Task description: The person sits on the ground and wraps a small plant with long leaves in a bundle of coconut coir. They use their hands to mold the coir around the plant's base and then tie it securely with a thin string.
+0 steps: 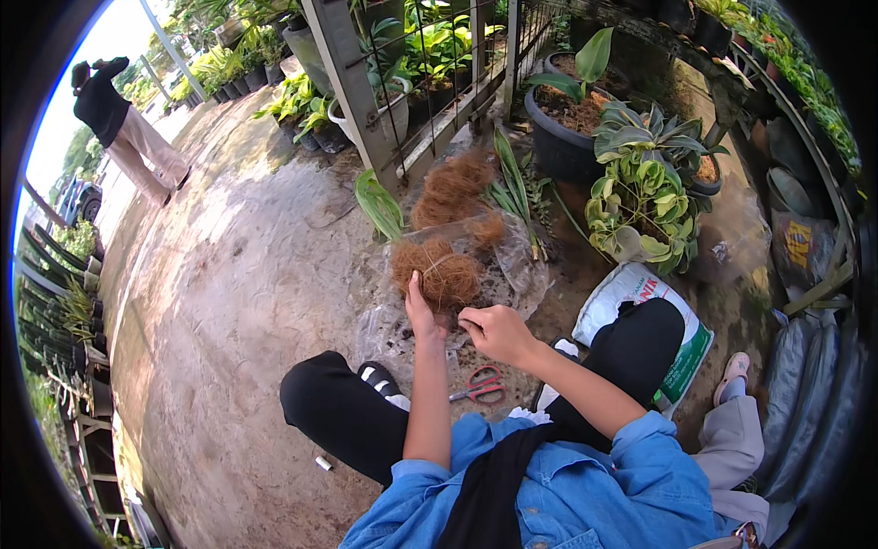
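A ball of brown coconut fibre (442, 274) rests in my left hand (422, 312), whose fingers run up along its near side. Pale string (435, 263) is wound around the ball, and a broad green leaf (378, 204) extends beyond its far left side. My right hand (497, 333) is at the ball's lower right, thumb and fingertips pinched together. Whatever is between those fingertips is too small to make out. Below the hands, red-handled scissors (485, 388) lie on the ground. Loose coconut fibre (453, 189) sits beyond the ball, by a clear plastic sheet (525, 261).
Cut leafy stems (514, 178) lie beyond the sheet. Potted plants (566, 134) and a white-and-green sack (675, 336) stand on the right. A metal-framed fence (370, 110) rises ahead. Another person's leg (730, 432) is close at right; a person (113, 113) stands far left.
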`<state>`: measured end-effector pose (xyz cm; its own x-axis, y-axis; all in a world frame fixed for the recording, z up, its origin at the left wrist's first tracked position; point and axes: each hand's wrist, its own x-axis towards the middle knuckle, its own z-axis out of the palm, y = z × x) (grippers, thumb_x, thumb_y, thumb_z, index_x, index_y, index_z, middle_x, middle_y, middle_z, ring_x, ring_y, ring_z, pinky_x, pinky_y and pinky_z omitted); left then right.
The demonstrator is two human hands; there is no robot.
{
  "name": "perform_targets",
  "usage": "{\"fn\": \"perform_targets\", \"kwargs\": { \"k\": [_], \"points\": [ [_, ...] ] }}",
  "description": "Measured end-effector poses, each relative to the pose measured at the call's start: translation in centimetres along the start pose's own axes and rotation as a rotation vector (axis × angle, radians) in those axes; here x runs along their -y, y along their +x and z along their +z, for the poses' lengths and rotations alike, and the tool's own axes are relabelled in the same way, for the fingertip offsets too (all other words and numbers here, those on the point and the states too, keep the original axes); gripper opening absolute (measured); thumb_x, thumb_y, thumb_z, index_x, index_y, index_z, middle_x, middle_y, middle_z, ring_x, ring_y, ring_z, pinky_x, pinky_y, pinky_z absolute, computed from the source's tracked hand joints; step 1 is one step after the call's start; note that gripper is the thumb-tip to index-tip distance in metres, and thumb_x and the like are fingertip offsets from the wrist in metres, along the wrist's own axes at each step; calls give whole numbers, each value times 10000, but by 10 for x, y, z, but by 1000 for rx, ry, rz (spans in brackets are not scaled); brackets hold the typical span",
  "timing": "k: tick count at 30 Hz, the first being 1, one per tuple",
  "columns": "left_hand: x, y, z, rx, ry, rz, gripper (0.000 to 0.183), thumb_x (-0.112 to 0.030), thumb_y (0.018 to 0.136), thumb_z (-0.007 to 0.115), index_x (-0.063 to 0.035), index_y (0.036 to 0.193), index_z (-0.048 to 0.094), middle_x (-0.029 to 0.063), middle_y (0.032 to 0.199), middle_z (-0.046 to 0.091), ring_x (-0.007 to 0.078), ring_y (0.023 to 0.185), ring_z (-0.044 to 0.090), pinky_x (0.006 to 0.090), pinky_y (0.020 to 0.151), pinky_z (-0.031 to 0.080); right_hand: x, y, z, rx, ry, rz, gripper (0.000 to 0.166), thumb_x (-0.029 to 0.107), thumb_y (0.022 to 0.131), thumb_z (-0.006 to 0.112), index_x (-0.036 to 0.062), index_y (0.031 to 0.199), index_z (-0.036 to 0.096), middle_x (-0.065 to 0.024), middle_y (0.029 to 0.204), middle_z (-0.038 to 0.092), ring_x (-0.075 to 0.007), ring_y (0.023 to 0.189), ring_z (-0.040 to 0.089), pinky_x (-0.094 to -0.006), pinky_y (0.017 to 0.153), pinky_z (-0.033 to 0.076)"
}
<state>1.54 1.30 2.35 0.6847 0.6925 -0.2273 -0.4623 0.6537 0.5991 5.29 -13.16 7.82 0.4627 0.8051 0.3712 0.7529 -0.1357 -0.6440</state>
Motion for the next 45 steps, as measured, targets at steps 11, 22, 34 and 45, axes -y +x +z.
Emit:
{"fn": "perform_targets", "kwargs": {
  "k": [11,22,34,45],
  "points": [
    [3,-8,12,70,-23,22,336,-242,873,525,-14,1116,481,89,1032,574,204,894,592,339,749,508,22,23,-60,99,-209,-184,92,151,759,572,63,765,547,-90,679,585,-291,619,588,-391,530,463],
    [9,-17,16,94,62,13,361,-207,831,594,-20,1114,471,74,1041,559,182,907,575,321,774,491,26,62,-92,192,-271,-180,126,162,760,592,45,807,574,-130,700,596,-320,664,581,-406,581,452],
    [17,-26,30,96,104,-1,394,-183,802,628,-9,1116,466,69,1042,556,168,912,562,310,796,463,4,68,-87,147,-228,-143,139,165,751,600,40,806,571,-137,728,609,-326,687,582,-401,592,451],
    [25,-27,26,196,233,-34,544,-84,688,715,-10,1146,431,72,1056,548,174,937,552,314,830,449,-1,80,-96,175,-164,-107,162,174,736,620,33,811,595,-138,710,607,-315,652,579,-368,584,453]
  ]
}}
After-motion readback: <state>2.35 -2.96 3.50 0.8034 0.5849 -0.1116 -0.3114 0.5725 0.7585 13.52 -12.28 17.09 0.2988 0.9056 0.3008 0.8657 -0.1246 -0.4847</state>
